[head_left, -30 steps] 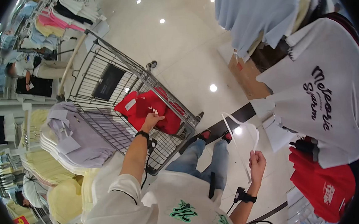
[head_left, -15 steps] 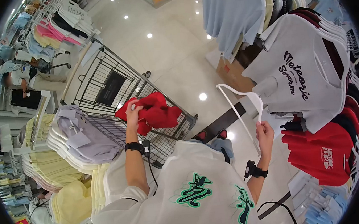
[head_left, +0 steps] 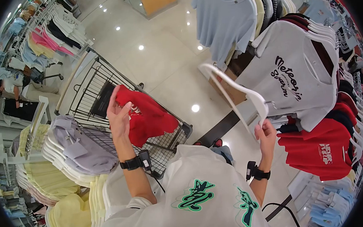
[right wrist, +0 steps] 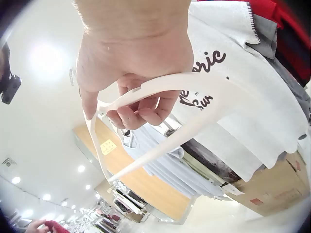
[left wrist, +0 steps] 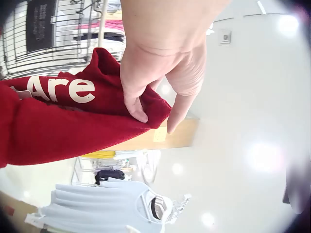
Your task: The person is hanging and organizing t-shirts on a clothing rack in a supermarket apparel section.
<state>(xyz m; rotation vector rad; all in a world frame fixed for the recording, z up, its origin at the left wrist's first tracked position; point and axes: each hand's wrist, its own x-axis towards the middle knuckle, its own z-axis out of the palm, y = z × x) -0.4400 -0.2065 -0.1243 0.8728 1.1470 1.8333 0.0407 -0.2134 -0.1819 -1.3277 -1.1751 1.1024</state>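
My left hand (head_left: 119, 122) pinches a red shirt (head_left: 150, 120) by one edge, and the cloth hangs down over the wire cart. In the left wrist view, thumb and fingers grip a corner of the shirt (left wrist: 73, 126), and white "Are" lettering shows on its folded front. With my right hand (head_left: 267, 138) I hold a white hanger (head_left: 252, 91) near one end, its other end pointing up and away from me. The right wrist view shows the fingers curled around the hanger (right wrist: 214, 104), its straight bar below them.
A wire shopping cart (head_left: 120, 71) stands ahead on the left. Lavender shirts (head_left: 86, 146) and yellow shirts (head_left: 66, 216) hang beside it. On the right are racks with a grey lettered shirt (head_left: 287, 71), a blue shirt (head_left: 225, 18) and a red shirt (head_left: 320, 147). A person stands far left.
My left hand has raised the red shirt from the cart basket, and it now hangs more spread out. The hanger in my right hand has come up closer to the head camera. The view has shifted.
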